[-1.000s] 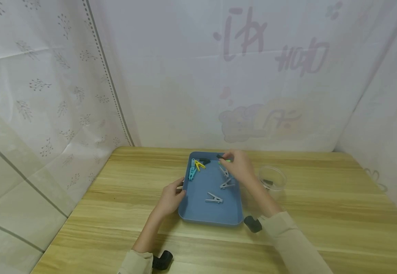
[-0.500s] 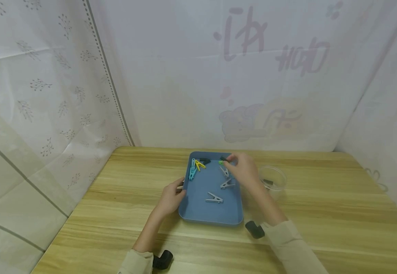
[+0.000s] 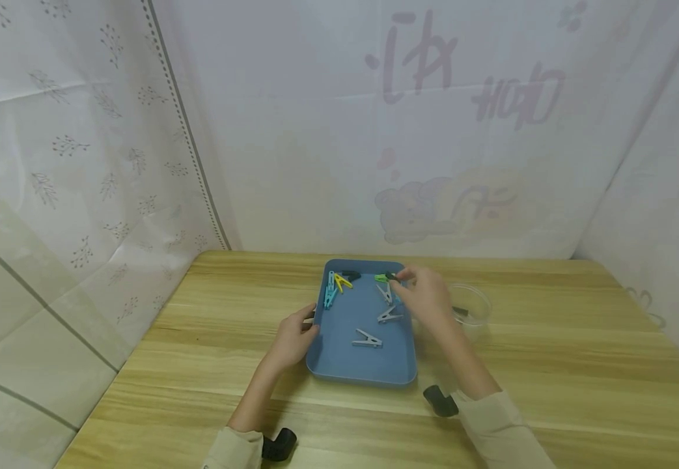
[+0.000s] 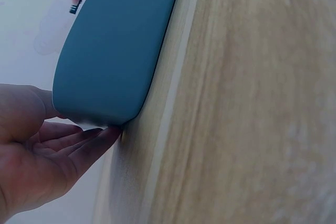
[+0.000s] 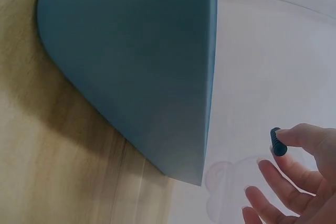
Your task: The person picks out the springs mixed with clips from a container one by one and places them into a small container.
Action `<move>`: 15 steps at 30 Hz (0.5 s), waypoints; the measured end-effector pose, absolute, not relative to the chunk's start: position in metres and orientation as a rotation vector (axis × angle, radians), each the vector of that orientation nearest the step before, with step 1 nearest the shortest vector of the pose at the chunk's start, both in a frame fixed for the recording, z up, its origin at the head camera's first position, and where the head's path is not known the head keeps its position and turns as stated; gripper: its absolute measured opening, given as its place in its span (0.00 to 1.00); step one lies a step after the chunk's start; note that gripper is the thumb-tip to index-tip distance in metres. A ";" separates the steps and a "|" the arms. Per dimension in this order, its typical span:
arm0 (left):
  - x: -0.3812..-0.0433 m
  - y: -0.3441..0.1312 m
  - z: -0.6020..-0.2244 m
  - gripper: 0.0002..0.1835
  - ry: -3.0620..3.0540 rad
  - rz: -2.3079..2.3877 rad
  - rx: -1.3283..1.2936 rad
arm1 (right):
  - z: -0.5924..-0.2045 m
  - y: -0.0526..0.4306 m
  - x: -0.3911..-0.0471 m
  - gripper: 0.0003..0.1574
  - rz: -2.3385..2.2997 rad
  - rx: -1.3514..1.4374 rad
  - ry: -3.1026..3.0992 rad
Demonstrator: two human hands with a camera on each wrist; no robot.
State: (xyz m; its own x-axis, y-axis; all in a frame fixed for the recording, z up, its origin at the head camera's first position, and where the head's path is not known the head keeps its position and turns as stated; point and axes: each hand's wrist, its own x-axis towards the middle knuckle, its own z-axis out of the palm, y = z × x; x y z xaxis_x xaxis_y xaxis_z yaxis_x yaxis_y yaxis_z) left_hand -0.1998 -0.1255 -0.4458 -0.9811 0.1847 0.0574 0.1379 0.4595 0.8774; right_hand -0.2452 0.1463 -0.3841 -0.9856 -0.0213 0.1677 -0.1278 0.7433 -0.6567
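The thumb and index finger of my right hand (image 3: 427,296) pinch a small black clothespin (image 5: 278,141), ribbed along its side, over the far right corner of the blue tray (image 3: 351,371). Right by it in the head view lies a green clothespin (image 3: 381,278). My left hand (image 3: 288,340) touches the tray's left wall, its fingers fairly straight in the left wrist view. Inside the tray are grey clothespins (image 3: 367,339), a yellow clothespin (image 3: 342,282), teal clothespins (image 3: 330,291) and a black clothespin (image 3: 350,276) at the far left.
To the right of the tray, partly behind my right hand, stands a clear round container (image 3: 487,306) with a small black piece (image 3: 460,311) in it. Wooden tabletop (image 3: 550,365) surrounds both. A pale printed curtain (image 3: 292,163) hangs along the table's far edge.
My right hand has shifted right and slightly nearer with the black clothespin, and more of the green clothespin shows. The left hand stays at the tray's side.
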 end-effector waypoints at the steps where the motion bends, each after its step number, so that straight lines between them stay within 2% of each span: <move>1: -0.200 -0.125 -0.446 0.28 2.642 1.585 0.288 | -0.384 0.147 -0.245 0.19 1.070 0.116 -2.792; 15: -0.199 -0.124 -0.444 0.28 2.661 1.573 0.277 | -0.384 0.153 -0.235 0.21 1.071 0.079 -2.768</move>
